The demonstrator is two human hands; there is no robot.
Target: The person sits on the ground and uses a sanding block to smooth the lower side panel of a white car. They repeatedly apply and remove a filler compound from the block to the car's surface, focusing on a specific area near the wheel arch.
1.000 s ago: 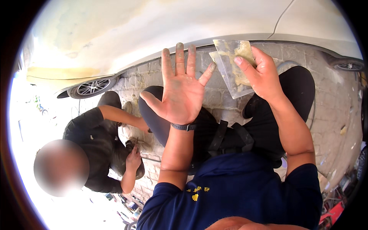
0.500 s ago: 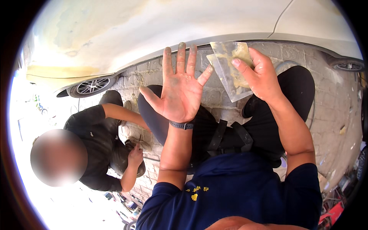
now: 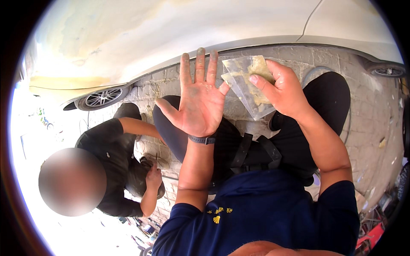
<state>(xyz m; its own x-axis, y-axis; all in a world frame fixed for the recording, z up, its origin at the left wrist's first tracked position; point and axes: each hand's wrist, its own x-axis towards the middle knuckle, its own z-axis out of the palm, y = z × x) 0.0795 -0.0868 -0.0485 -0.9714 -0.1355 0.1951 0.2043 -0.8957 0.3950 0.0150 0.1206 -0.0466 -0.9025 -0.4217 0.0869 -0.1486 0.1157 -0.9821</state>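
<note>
My left hand point(image 3: 200, 102) is raised with its palm showing and its fingers spread, holding nothing. Grey, dusty smears mark its palm and fingertips. In my right hand point(image 3: 285, 91) are what look like two thin, see-through plastic putty spreaders point(image 3: 244, 87), overlapping at an angle. Yellowish, dried-looking paste coats parts of them. My right thumb presses on the near face, while the other fingers are mostly hidden behind. The left edge of the spreaders lies close to my left little finger; whether they touch I cannot tell.
A pale car body point(image 3: 179, 30) with yellowish patches spans the far side, with a front wheel point(image 3: 102, 98) at left and another wheel point(image 3: 388, 71) at right. A co-worker in black point(image 3: 106, 149) crouches at my left. Clutter point(image 3: 373, 234) lies on the brick floor point(image 3: 371, 141) at lower right.
My right hand has moved left and slightly down with the spreaders, bringing them nearer my left hand. My left hand has hardly moved. The co-worker has shifted slightly right and downward.
</note>
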